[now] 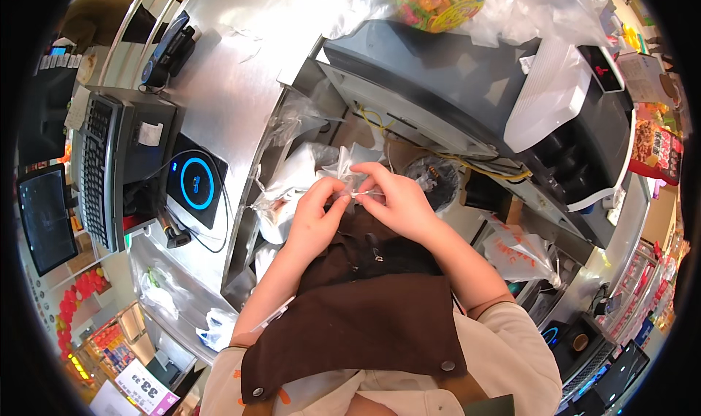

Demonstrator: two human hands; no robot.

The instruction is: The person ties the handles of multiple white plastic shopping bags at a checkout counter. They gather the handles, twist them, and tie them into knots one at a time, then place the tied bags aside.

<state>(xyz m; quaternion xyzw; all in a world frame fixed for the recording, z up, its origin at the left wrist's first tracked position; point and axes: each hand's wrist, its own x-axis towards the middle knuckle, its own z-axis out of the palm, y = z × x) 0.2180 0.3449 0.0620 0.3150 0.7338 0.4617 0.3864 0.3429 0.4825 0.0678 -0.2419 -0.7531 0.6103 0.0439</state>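
My left hand (320, 205) and my right hand (402, 202) meet in front of my brown apron (356, 328). Each pinches between thumb and fingertips a twisted part of a thin translucent plastic bag (357, 156). The gathered plastic shows above and between my fingers; its lower part is hidden. White and clear plastic bags (290, 186) hang or lie in the gap just left of my hands. A bin with a dark liner (438, 183) stands on the floor to the right, holding some refuse.
A steel counter (241, 60) on the left bears a black pad with a blue ring (196, 183), a keyboard (94, 169) and a corded handheld scanner (175, 234). A large grey machine (427, 65) fills the upper right. Yellow cable (476, 167) runs beneath it. Another plastic bag (512, 252) hangs at right.
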